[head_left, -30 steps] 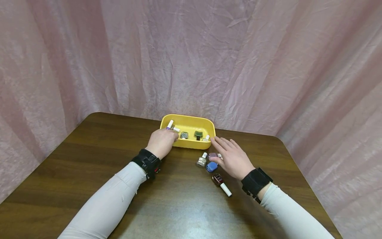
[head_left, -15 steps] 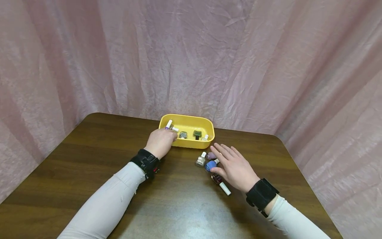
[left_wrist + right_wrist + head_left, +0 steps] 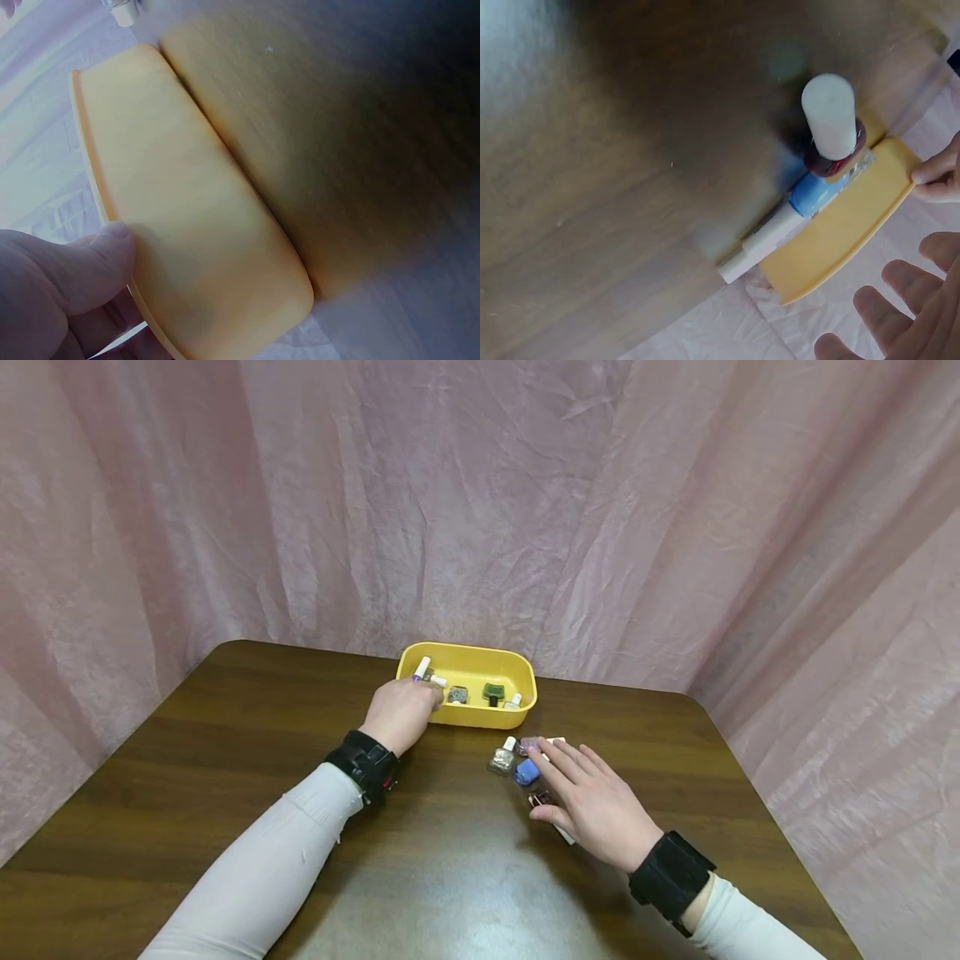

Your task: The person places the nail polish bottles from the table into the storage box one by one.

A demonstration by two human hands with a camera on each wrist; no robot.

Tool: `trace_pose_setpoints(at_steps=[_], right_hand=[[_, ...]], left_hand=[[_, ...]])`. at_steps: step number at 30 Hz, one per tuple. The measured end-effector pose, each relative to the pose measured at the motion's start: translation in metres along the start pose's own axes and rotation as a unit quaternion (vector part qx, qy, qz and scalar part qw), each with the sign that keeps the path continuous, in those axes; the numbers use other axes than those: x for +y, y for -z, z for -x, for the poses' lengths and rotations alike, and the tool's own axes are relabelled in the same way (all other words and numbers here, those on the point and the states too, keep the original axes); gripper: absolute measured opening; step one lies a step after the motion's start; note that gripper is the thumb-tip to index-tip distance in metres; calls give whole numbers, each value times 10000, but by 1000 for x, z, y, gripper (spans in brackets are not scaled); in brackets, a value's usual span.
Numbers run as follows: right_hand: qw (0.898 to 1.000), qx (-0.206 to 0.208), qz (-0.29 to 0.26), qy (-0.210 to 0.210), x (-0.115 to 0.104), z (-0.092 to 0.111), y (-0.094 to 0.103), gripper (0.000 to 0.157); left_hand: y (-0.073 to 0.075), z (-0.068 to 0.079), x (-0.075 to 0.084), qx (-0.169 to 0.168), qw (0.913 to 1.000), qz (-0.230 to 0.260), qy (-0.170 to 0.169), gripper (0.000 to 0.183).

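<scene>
My left hand (image 3: 401, 714) grips the near rim of a yellow plastic container (image 3: 480, 718) at its left end. In the left wrist view the thumb (image 3: 109, 259) presses the outer wall, with fingers behind the rim. My right hand (image 3: 596, 810), fingers extended and holding nothing, hovers over loose nail polish bottles in front of the container. A silvery glitter bottle (image 3: 502, 761), a purple bottle (image 3: 527, 745) and a blue bottle (image 3: 527, 772) lie close together. The dark red bottle (image 3: 538, 798) is partly hidden under my right hand; its white cap (image 3: 829, 112) shows in the right wrist view.
Inside the container are several bottles, among them a green one (image 3: 493, 692), a grey glitter one (image 3: 457, 695) and a white-capped one (image 3: 422, 668) at the left. The brown wooden table (image 3: 420, 877) ends at a pink curtain (image 3: 480, 510) behind.
My right hand has moved back toward me, away from the container, from above the purple bottle to over the dark red one. The left hand keeps its hold on the container.
</scene>
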State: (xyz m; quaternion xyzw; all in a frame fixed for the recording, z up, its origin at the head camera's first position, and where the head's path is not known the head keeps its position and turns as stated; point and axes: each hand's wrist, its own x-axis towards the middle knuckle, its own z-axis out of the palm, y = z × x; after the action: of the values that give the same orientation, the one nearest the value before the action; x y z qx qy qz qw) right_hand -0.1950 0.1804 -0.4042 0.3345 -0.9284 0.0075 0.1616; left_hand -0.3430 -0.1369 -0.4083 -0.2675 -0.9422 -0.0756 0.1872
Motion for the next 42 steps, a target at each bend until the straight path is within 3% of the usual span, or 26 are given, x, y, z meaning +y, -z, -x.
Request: trace_pose_setpoints(at_steps=[9,24,42], right_hand=[[9999,2,36,118,-8,7,-1,81],[9993,-132,343,-104,-8,15,-5,88],[9978,-324,496,-311,-10,22,-7,55]], left_hand=[[3,3,-3,-84,9999,40,81,7],[3,4,-4,-81,9999,109,67,6],[-1,3,-6,31,10000,70,26,6]])
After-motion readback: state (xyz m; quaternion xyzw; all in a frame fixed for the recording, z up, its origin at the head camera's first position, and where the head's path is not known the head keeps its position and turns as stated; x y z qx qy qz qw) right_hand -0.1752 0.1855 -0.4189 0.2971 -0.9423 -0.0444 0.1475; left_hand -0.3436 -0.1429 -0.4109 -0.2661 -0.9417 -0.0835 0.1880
